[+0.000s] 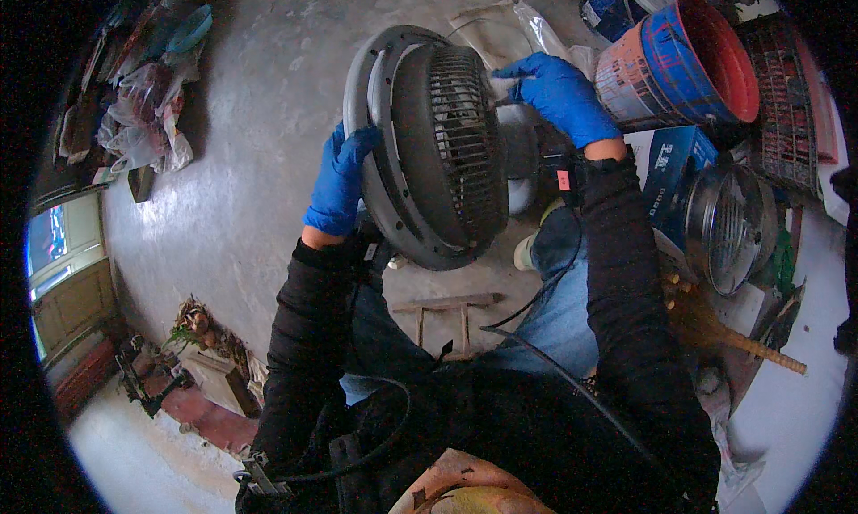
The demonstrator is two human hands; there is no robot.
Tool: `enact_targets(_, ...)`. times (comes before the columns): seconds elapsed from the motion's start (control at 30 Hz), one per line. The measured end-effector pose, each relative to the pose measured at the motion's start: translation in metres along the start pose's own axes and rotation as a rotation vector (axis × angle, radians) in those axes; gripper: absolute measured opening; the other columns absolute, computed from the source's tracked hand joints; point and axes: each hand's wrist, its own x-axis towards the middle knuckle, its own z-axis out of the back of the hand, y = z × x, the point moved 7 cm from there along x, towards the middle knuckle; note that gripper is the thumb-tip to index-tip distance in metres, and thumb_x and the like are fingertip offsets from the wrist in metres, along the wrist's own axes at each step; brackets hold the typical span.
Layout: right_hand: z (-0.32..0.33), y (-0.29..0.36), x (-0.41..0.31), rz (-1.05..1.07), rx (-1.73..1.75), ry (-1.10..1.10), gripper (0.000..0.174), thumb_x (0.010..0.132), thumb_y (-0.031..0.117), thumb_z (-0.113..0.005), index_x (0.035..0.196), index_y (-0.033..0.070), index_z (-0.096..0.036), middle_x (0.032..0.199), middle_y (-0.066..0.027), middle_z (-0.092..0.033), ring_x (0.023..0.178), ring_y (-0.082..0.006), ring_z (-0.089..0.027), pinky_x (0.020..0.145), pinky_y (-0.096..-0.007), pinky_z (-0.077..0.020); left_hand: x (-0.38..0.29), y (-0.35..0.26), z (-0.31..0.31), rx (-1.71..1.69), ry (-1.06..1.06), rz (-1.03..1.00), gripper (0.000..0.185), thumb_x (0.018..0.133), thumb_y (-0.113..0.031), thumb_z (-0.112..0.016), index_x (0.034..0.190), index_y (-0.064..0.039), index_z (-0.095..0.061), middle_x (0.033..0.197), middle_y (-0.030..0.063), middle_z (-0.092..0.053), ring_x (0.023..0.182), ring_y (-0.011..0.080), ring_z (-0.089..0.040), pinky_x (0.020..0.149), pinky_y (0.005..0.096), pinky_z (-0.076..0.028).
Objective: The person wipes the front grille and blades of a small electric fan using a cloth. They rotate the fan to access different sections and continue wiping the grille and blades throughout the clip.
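A round electric fan (462, 132) with a dark slotted rear grille and a wide grey rim is held up before me, tilted on its side. My left hand (342, 179), in a blue glove, grips the rim (385, 199) on its left side. On the other side, my right hand (556, 95), also gloved in blue, is beside the rear of the grille with its fingers pointing left. Something pale shows by those fingertips, but whether they pinch it is unclear. Behind the grille sits a grey cylindrical part (519, 145), partly shaded.
Paint-stained buckets (670, 65), a blue box (673, 172), a shiny metal round housing (727, 229) and a straw broom (724, 326) crowd the right. A small wooden frame (446, 306) lies between my feet. Plastic bags (144, 118) sit at left. A black cable (570, 373) crosses my lap.
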Motion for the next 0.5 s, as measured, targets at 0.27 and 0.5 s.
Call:
enact_targets(0.27,-0.004,-0.002,0.001,0.037,0.316,-0.039,0.030,0.074,0.029,-0.078,0.103,0.020,-0.074,0.100,-0.0106,-0.069,0.092,-0.0295,-0.067,0.082,-0.0392,-0.0519,0.002,-0.002,-0.001,-0.029,0.026,-0.020,0.037,0.093,-0.033,-0.056,0.121,-0.008,-0.056,0.114,0.0063,-0.058,0.104,0.0184,-0.055,0.094,0.0336,-0.043)
enact_targets(0.5,-0.014,-0.003,-0.009,-0.070,0.074,0.104,0.031,0.076,0.015,-0.077,0.105,0.012,-0.071,0.108,-0.0115,-0.069,0.098,-0.0230,-0.066,0.085,-0.0341,-0.0505,0.002,-0.003,-0.001,-0.035,0.010,-0.023,0.035,0.094,-0.032,-0.055,0.120,-0.009,-0.057,0.112,0.0064,-0.059,0.100,0.0179,-0.056,0.091,0.0326,-0.044)
